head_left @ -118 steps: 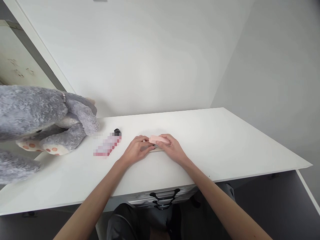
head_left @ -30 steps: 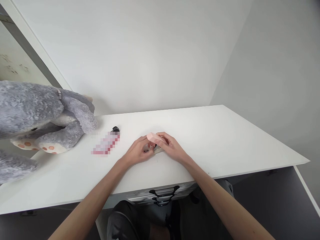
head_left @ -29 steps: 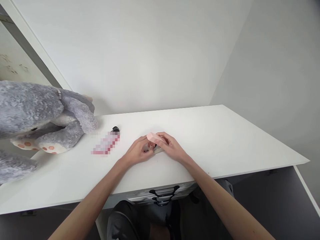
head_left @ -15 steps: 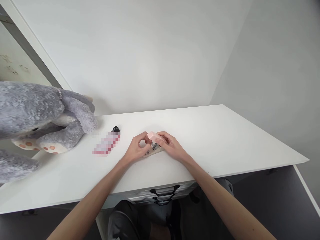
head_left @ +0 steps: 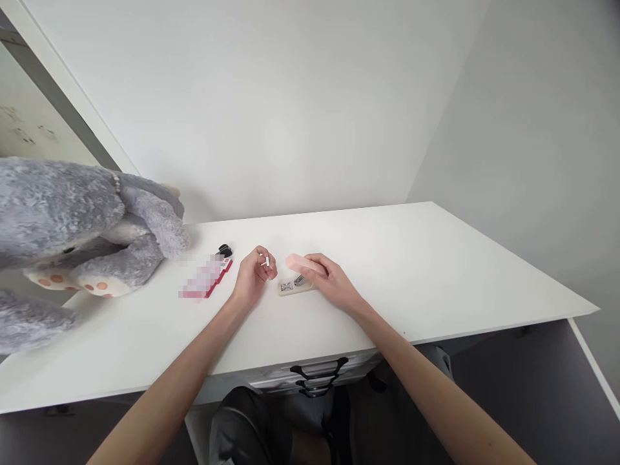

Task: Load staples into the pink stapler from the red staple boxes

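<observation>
My left hand (head_left: 252, 274) is raised just above the table, its fingers curled in a pinch around a small whitish strip (head_left: 268, 261). My right hand (head_left: 334, 281) is closed around a pale pink oblong block (head_left: 305, 263), whose exact kind I cannot make out. Below the block lies a narrow cream tray (head_left: 295, 291) with its right end hidden by the right hand. In its left compartment are small shiny metal pieces (head_left: 286, 286). A silvery metal thing (head_left: 299, 280) sits beside them, partly covered by the pink block.
A red and white package (head_left: 213, 278), partly pixelated, lies left of my hands, with a black object (head_left: 225, 250) at its far end. A large grey plush toy (head_left: 97, 226) occupies the table's left side. White table (head_left: 436, 271) extends right; black drawer handles (head_left: 320, 369) sit below its front edge.
My left hand has moved left, away from the pink block and tray, with the small whitish strip now showing between its fingers. My right hand has barely moved, and more of the tray is visible.
</observation>
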`<state>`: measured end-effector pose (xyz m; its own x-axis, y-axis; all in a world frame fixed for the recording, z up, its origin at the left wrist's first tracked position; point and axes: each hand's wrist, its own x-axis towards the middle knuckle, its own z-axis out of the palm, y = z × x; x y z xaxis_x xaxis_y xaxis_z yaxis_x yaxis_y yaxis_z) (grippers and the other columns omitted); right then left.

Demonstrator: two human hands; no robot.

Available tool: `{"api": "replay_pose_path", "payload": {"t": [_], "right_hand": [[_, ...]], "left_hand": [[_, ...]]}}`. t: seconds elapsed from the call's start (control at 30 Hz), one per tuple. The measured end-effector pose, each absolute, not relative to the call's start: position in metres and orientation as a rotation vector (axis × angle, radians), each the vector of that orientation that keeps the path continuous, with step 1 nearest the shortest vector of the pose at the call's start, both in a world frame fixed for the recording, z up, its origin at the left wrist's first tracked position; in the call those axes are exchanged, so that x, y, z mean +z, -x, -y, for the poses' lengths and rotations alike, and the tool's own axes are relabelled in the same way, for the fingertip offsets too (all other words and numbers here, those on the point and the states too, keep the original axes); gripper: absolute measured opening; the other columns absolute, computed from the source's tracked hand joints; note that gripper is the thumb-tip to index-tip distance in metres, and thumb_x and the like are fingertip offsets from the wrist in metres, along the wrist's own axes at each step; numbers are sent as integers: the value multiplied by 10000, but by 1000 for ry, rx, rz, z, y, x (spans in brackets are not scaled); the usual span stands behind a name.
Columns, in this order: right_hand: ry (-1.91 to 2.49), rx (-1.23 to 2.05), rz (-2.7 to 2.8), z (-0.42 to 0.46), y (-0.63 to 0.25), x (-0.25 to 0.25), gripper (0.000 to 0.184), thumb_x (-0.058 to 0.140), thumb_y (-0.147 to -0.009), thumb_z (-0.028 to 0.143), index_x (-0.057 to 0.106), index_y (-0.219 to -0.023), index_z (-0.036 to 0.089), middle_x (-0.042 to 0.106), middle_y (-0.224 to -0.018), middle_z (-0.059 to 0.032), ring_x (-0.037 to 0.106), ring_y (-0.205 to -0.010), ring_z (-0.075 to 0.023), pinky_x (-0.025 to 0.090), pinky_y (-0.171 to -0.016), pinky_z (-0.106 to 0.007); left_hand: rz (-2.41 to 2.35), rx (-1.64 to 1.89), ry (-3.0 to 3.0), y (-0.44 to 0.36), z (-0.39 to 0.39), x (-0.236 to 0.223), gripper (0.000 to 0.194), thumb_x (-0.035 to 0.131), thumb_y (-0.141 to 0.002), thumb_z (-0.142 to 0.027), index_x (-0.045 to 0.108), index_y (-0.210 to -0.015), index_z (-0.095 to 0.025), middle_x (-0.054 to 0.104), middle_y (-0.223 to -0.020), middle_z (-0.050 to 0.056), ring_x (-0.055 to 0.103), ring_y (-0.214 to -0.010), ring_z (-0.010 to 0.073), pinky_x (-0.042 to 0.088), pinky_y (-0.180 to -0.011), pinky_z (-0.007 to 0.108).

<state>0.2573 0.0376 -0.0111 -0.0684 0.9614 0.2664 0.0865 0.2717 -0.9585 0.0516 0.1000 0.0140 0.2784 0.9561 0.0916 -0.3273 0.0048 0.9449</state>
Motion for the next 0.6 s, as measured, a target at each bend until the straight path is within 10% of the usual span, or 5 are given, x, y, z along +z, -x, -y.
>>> {"api": "replay_pose_path", "payload": {"t": [0.4,0.6], "right_hand": [[1200,831,1329,-40,-256,-17,368,667,-887,565,686,-1081,253,721,-1110,-24,653,-1014,-241,514,-890,-363],[1122,693,1475,-44,-257,-27,428,567,-985,481,599,-1366,287,633,-1388,-69,577,-1290,-266,449,-1106,-451]], "left_hand": [[-730,1014,-1107,-54,-97,13,170,688,-799,-267,567,-889,-188,543,-675,-51,452,-507,64,365,-541,220],[-719,853,-1296,-57,-92,13,337,782,-833,-384,600,-1051,-203,721,-858,10,565,-533,87,408,-547,244]]}}
